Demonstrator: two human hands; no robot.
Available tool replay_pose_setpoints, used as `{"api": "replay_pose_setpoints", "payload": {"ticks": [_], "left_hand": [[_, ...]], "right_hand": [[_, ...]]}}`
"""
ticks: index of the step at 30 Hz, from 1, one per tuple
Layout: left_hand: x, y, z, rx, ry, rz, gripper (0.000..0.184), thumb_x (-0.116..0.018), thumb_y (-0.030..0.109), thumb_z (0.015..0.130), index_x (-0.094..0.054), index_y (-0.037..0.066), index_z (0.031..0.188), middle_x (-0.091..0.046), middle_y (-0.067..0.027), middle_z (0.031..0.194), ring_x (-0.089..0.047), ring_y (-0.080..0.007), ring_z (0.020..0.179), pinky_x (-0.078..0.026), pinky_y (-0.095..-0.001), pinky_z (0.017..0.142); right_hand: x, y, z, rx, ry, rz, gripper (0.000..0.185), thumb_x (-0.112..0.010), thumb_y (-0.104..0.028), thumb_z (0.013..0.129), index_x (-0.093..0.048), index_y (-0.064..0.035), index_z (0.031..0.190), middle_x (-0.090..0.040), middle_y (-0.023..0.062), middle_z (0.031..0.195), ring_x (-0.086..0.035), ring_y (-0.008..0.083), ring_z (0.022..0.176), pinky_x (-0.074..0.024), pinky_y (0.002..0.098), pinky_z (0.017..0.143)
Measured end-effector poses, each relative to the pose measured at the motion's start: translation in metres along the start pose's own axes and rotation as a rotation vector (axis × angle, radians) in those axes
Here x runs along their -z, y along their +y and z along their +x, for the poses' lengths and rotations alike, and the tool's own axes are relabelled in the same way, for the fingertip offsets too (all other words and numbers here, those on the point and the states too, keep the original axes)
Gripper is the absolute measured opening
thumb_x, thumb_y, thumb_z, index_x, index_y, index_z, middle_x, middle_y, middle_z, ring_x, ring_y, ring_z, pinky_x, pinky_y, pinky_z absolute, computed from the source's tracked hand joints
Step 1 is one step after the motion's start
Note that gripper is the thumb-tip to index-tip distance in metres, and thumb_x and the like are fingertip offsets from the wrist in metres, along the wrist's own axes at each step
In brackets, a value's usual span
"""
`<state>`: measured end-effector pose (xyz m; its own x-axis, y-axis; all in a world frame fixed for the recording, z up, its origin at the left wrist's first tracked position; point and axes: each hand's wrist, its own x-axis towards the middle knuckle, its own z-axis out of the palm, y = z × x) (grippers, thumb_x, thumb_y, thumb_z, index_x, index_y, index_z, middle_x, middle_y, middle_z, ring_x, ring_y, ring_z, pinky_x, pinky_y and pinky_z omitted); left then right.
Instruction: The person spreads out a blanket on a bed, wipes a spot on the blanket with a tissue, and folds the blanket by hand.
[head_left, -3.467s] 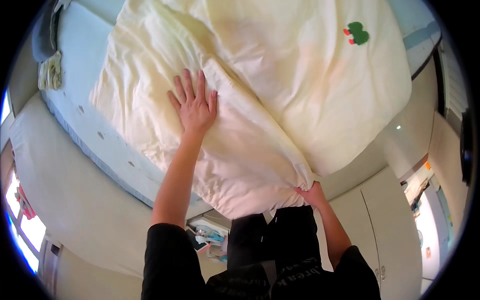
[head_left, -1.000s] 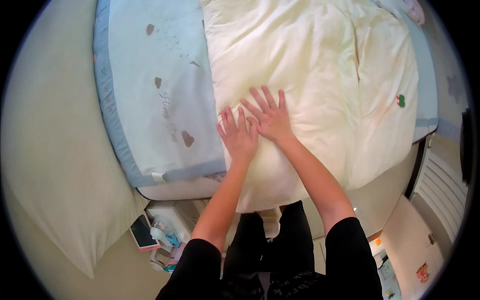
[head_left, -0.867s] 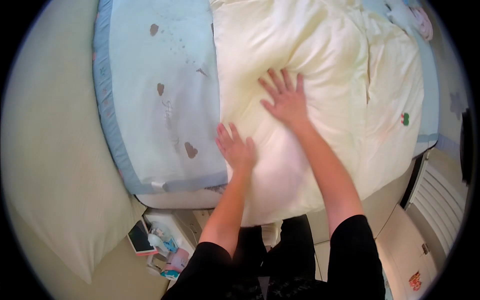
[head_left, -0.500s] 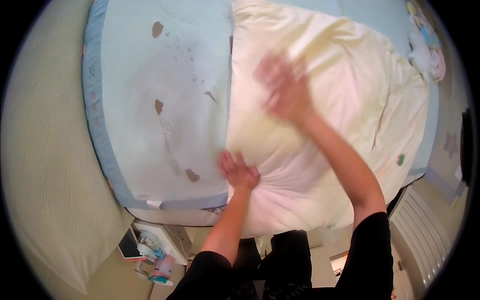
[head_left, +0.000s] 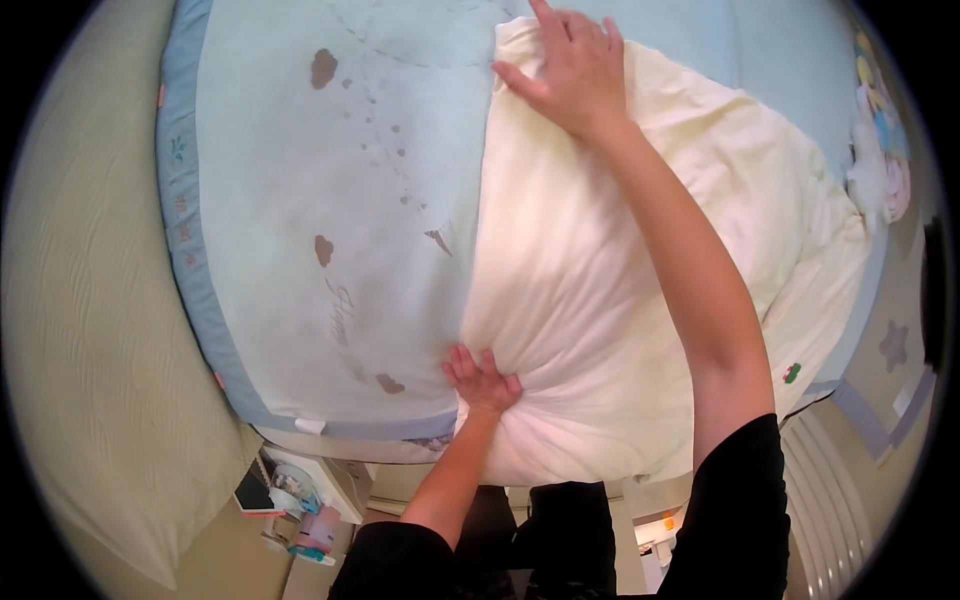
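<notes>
A cream quilt [head_left: 580, 250] lies wrinkled over the right part of a bed with a pale blue printed mat [head_left: 270, 180]. My left hand [head_left: 482, 383] rests flat on the quilt's near left edge, its fingers stretched out onto the mat, and creases fan out from it. At the quilt's far left corner, my right hand [head_left: 575, 75] lies with fingers and thumb spread over the cloth. No fold of fabric shows gripped in either hand.
A padded beige headboard or curtain-like panel [head_left: 90, 300] runs along the left. Below it stands a white nightstand [head_left: 325, 485] with bottles and packets. Soft toys [head_left: 880, 150] sit at the far right, and a white radiator [head_left: 825, 490] at the lower right.
My right hand has moved away from me, from the quilt's upper middle to its far left corner, and now lies spread there. My left hand stays on the near edge.
</notes>
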<state>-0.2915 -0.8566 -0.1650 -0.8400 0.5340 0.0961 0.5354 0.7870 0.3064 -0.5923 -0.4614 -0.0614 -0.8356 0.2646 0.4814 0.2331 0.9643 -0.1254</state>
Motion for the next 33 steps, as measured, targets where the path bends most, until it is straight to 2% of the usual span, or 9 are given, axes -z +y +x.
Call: {"api": "replay_pose_setpoints", "payload": {"ticks": [2,5,11,14,17,20,22,28,33], "left_hand": [[0.001,0.0,-0.003,0.002,0.0,-0.012,0.089,-0.049,0.041,0.082,-0.026,0.01,0.162,-0.018,-0.0299,0.165,-0.018,-0.0507,0.152,-0.011,-0.0646,0.122],[0.0,-0.001,-0.005,0.011,-0.006,-0.027,0.089,-0.049,0.041,0.082,-0.026,0.012,0.163,-0.018,-0.0288,0.165,-0.018,-0.0498,0.153,-0.011,-0.0645,0.122],[0.001,0.0,-0.006,0.008,-0.023,0.014,0.087,-0.046,0.042,0.085,-0.024,0.015,0.164,-0.016,-0.0288,0.166,-0.016,-0.0489,0.154,-0.01,-0.0644,0.122],[0.0,-0.002,-0.005,-0.003,-0.021,0.003,0.086,-0.045,0.043,0.086,-0.023,0.014,0.164,-0.016,-0.029,0.167,-0.016,-0.0491,0.154,-0.009,-0.0645,0.122],[-0.001,0.001,-0.003,-0.013,0.011,0.037,0.085,-0.044,0.044,0.089,-0.023,0.013,0.165,-0.016,-0.0289,0.167,-0.017,-0.0493,0.154,-0.009,-0.0646,0.122],[-0.004,-0.001,-0.007,0.004,-0.018,0.035,0.083,-0.042,0.047,0.092,-0.021,0.012,0.165,-0.015,-0.0281,0.167,-0.018,-0.0494,0.154,-0.009,-0.0647,0.122],[-0.004,-0.001,-0.006,0.012,-0.022,0.035,0.083,-0.041,0.048,0.093,-0.021,0.012,0.165,-0.015,-0.0275,0.167,-0.018,-0.0495,0.154,-0.01,-0.065,0.122],[0.0,0.004,-0.003,0.01,-0.033,0.042,0.084,-0.042,0.047,0.093,-0.02,0.01,0.165,-0.016,-0.0273,0.167,-0.016,-0.0486,0.155,-0.008,-0.0657,0.122],[0.01,0.01,0.002,0.003,-0.065,0.094,0.083,-0.045,0.043,0.092,-0.022,0.007,0.163,-0.016,-0.0301,0.166,-0.014,-0.0467,0.155,-0.007,-0.0636,0.124]], "right_hand": [[-0.013,-0.002,-0.006,-0.046,-0.225,0.086,0.061,-0.06,-0.069,0.092,-0.068,-0.0177,0.124,-0.072,0.0105,0.114,-0.067,0.03,0.109,-0.0498,0.0527,0.095],[-0.052,0.016,-0.001,-0.03,-0.133,0.013,0.045,-0.066,-0.059,0.093,-0.066,-0.0156,0.081,-0.064,0.0021,0.066,-0.064,0.0243,0.06,-0.0509,0.0408,0.056],[-0.089,0.028,0.006,0.027,-0.011,0.018,0.045,-0.063,-0.052,0.098,-0.056,-0.017,0.07,-0.06,0.0017,0.059,-0.056,0.0279,0.048,-0.0442,0.041,0.044],[-0.09,0.026,0.005,-0.037,-0.072,-0.003,0.045,-0.061,-0.052,0.099,-0.057,-0.0149,0.073,-0.063,0.0017,0.066,-0.059,0.0287,0.054,-0.0475,0.0414,0.05],[-0.067,0.018,0.006,-0.126,-0.165,0.065,0.037,-0.063,-0.054,0.096,-0.067,-0.0177,0.096,-0.071,0.0047,0.095,-0.069,0.0269,0.088,-0.0548,0.047,0.08],[-0.029,0.004,-0.026,-0.035,0.161,0.018,0.052,-0.063,-0.058,0.094,-0.062,-0.0252,0.135,-0.058,0.0094,0.139,-0.054,0.031,0.131,-0.0364,0.0636,0.109],[0.014,-0.01,-0.08,-0.039,-0.016,0.093,0.073,-0.063,-0.061,0.092,-0.045,-0.0298,0.155,-0.04,0.0093,0.16,-0.033,0.0328,0.151,-0.0208,0.0731,0.114],[0.194,-0.053,-0.308,-0.324,-0.662,0.039,0.076,-0.061,-0.058,0.093,-0.044,-0.0194,0.156,-0.033,0.0166,0.165,-0.032,0.0391,0.151,-0.0224,0.0742,0.113],[0.269,-0.121,-0.479,-0.618,-0.725,0.031,0.076,-0.063,-0.052,0.094,-0.043,-0.0124,0.155,-0.033,0.0193,0.164,-0.032,0.0432,0.15,-0.0232,0.071,0.115]]}}
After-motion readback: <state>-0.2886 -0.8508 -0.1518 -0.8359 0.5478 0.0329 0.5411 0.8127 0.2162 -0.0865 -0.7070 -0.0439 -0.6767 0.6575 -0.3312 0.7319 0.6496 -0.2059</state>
